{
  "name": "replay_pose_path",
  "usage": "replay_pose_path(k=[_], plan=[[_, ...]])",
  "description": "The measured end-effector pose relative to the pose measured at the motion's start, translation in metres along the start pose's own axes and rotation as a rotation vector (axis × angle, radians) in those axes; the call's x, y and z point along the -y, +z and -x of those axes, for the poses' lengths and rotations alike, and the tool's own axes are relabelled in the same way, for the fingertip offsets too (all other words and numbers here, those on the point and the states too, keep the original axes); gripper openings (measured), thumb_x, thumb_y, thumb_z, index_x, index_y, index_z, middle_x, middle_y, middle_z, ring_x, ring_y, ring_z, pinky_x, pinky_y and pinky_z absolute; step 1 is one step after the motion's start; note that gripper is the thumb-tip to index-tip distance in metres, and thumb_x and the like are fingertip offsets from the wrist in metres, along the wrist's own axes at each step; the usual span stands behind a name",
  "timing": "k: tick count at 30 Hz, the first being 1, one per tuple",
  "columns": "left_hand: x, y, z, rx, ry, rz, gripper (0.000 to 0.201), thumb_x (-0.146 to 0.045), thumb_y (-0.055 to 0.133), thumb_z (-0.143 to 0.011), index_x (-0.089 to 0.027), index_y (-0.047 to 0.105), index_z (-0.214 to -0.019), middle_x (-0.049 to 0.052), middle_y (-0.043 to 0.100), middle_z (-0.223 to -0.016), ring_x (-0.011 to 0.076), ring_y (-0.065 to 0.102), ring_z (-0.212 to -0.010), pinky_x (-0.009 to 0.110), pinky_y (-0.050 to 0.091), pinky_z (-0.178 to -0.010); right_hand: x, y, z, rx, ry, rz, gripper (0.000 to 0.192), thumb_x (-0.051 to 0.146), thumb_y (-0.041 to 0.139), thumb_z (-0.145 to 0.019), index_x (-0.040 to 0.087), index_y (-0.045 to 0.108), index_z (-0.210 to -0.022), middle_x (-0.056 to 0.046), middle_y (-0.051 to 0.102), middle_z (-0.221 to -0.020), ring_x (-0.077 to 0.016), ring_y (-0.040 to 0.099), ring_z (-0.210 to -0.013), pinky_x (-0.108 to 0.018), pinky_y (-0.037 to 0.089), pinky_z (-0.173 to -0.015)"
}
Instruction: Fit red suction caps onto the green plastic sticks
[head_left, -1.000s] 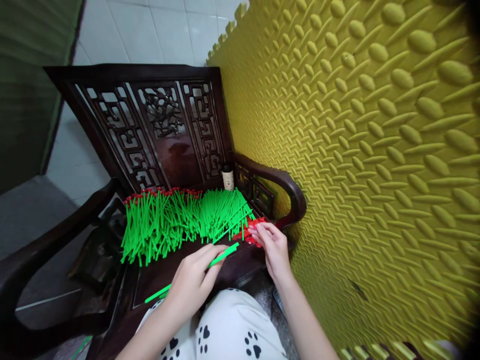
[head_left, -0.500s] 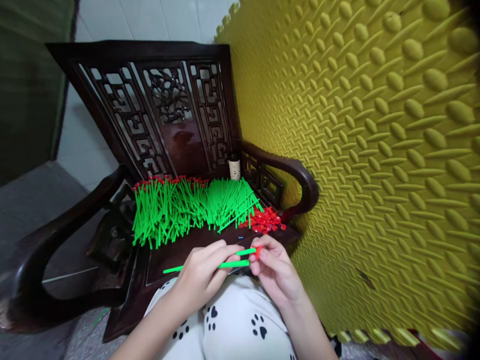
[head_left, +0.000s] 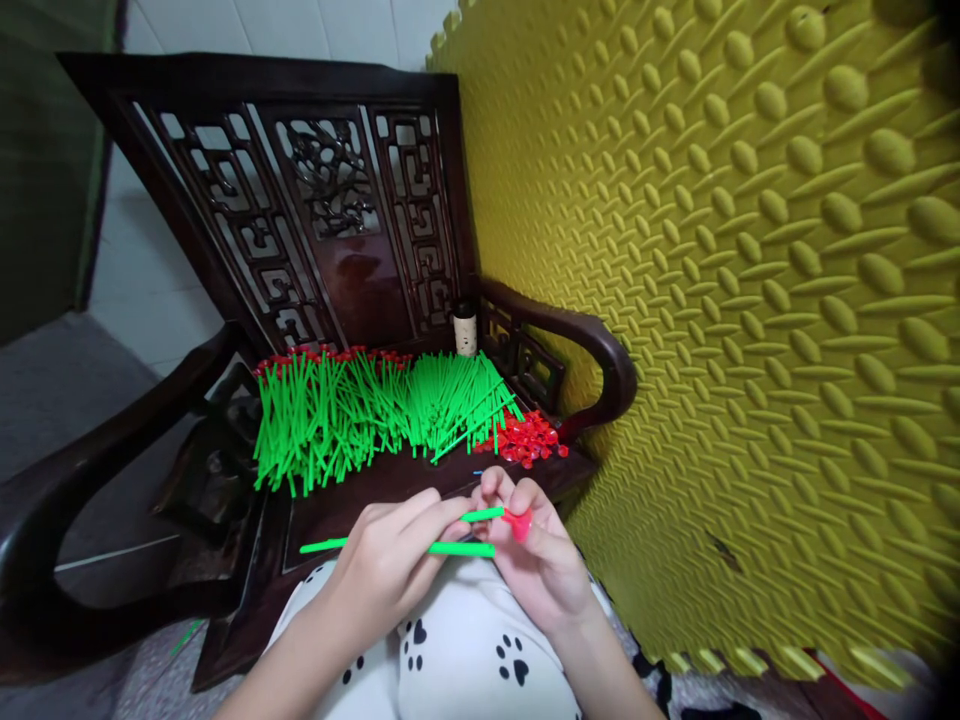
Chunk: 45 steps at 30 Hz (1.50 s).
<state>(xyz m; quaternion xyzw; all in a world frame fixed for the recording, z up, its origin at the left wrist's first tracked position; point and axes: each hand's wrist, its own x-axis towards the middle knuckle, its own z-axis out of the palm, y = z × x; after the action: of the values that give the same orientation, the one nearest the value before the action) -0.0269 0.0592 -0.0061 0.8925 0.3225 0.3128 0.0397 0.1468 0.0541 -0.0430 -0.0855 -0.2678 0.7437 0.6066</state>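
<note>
Left hand (head_left: 390,560): pinches two thin green plastic sticks (head_left: 405,547) (held level).
Right hand (head_left: 541,560): fingers closed on small red plastic cap (head_left: 519,521) at one stick's tip.

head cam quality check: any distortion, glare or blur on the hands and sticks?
Head view: strong wide-angle bending, chair top rail and yellow foam wall curve toward the edges, corners darken. Glare patch on the glossy chair back. Left hand, right hand and the green sticks they hold are reasonably sharp; the red cap is slightly soft. Even indoor light, soft shadows.
</note>
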Motion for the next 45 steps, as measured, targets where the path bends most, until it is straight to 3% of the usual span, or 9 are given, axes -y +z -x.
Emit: replay_pose_path(k=[3,9,17,21,26,29,35,45], plan=[[0.002,-0.002,0.001,-0.013,0.038,-0.066,0.022,-0.021,0.039,-0.098,-0.019,0.054,-0.114,-0.001,0.049,-0.069,0.0112,0.046,-0.055,0.023,0.034,-0.052,-0.003,0.005,0.0,-0.042,0.012,0.011,0.01,0.015,0.074,-0.071,0.022,0.068,-0.075,-0.001,0.062,-0.096,-0.0128,0.057,-0.082,-0.022,0.048,-0.068],[-0.004,-0.006,0.002,-0.066,0.1,-0.151,0.017,-0.017,0.04,-0.097,-0.015,0.055,-0.104,-0.002,0.048,-0.064,0.0107,0.045,-0.05,0.023,0.034,-0.048,0.001,0.015,0.003,-0.033,0.11,-0.07,0.009,0.018,0.07,-0.075,0.016,0.067,-0.083,-0.004,0.065,-0.083,-0.0066,0.054,-0.057,-0.013,0.044,-0.047],[-0.005,-0.007,0.005,-0.029,0.129,-0.186,0.019,-0.014,0.036,-0.097,-0.012,0.056,-0.098,-0.001,0.05,-0.062,0.0118,0.047,-0.049,0.024,0.033,-0.044,0.004,0.017,0.006,-0.054,0.21,-0.131,0.023,0.014,0.065,-0.077,0.016,0.062,-0.1,-0.005,0.067,-0.08,-0.0097,0.063,-0.064,-0.014,0.051,-0.057],[-0.004,-0.007,0.008,-0.024,0.127,-0.179,0.018,-0.015,0.038,-0.097,-0.013,0.056,-0.099,-0.002,0.049,-0.062,0.0111,0.046,-0.049,0.024,0.031,-0.044,0.0,0.019,0.006,-0.121,0.202,-0.173,0.021,0.013,0.067,-0.074,0.017,0.06,-0.093,-0.004,0.067,-0.078,-0.0087,0.062,-0.061,-0.013,0.05,-0.056],[-0.005,-0.004,0.007,-0.056,0.134,-0.184,0.014,-0.013,0.043,-0.095,-0.011,0.056,-0.101,-0.001,0.05,-0.061,0.0108,0.046,-0.049,0.023,0.031,-0.044,-0.01,0.023,0.004,-0.247,0.134,-0.208,0.021,0.017,0.073,-0.069,0.019,0.058,-0.082,0.001,0.065,-0.07,-0.0042,0.05,-0.046,-0.01,0.042,-0.042],[-0.005,-0.002,0.008,-0.08,0.139,-0.205,0.015,-0.012,0.043,-0.095,-0.01,0.055,-0.104,-0.001,0.051,-0.062,0.0111,0.048,-0.05,0.023,0.034,-0.045,-0.014,0.025,0.003,-0.224,0.112,-0.224,0.022,0.022,0.073,-0.068,0.02,0.052,-0.074,0.004,0.06,-0.066,-0.0037,0.041,-0.042,-0.01,0.035,-0.035],[-0.006,0.002,0.009,-0.097,0.143,-0.222,0.014,-0.011,0.047,-0.093,-0.008,0.056,-0.104,0.0,0.051,-0.062,0.0128,0.048,-0.05,0.026,0.033,-0.044,-0.015,0.026,0.0,-0.206,0.086,-0.234,0.026,0.02,0.07,-0.068,0.02,0.045,-0.067,0.004,0.057,-0.063,-0.0029,0.029,-0.04,-0.011,0.03,-0.036],[-0.004,0.009,0.011,-0.085,0.073,-0.143,0.014,-0.014,0.045,-0.094,-0.013,0.056,-0.103,0.0,0.049,-0.061,0.0122,0.044,-0.048,0.024,0.033,-0.046,-0.016,0.024,-0.002,-0.199,0.078,-0.227,0.024,0.02,0.068,-0.069,0.02,0.044,-0.066,0.005,0.056,-0.062,-0.0039,0.026,-0.041,-0.013,0.027,-0.037]])
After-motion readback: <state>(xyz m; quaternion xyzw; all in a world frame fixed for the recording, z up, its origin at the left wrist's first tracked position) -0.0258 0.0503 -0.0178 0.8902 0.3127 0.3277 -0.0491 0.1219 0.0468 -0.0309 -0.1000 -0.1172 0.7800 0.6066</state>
